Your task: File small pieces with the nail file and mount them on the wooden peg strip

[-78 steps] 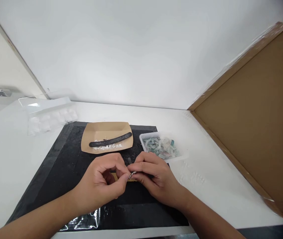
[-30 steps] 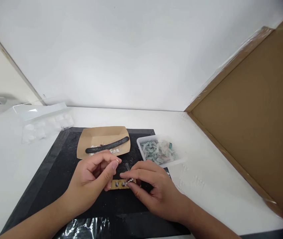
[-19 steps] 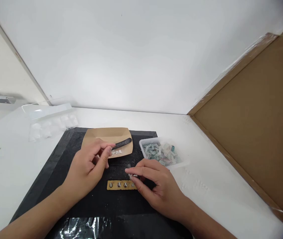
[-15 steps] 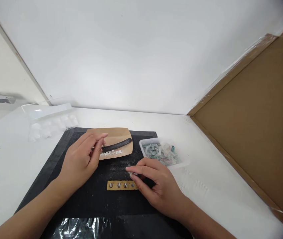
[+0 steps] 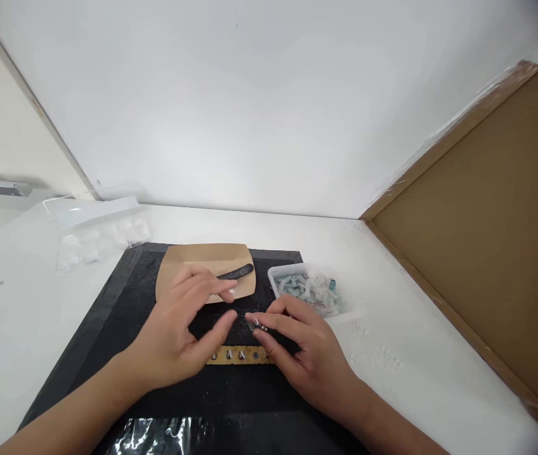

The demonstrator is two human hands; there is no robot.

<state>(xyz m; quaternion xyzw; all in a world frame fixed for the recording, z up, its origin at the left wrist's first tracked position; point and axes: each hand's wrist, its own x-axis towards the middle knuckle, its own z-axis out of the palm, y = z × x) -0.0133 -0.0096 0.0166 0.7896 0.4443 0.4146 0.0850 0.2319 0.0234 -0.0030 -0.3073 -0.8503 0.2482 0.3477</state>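
My left hand point(image 5: 188, 322) is over the black mat, thumb and fingers apart, in front of the brown paper tray point(image 5: 205, 253). No object shows between its fingertips. Between thumb and fingers of my right hand point(image 5: 304, 344) is a small shiny metal piece point(image 5: 258, 325), too small to name. Just below the hands lies a tan strip point(image 5: 235, 355) with several round metal studs, its right end partly behind my right hand. A black curved tool point(image 5: 238, 273) rests in the paper tray, partly hidden by my left fingers.
Beyond my right hand stands a white tub point(image 5: 276, 272) of crumpled translucent and greenish scraps. A clear plastic box point(image 5: 103, 237) with white packets is at the back left. The black mat point(image 5: 108, 316) lies under the work; a cardboard panel point(image 5: 477, 221) rises at right.
My left hand has moved right and opened, from over the paper tray towards my right hand. My right hand still holds the small metal piece. The view has shifted slightly.
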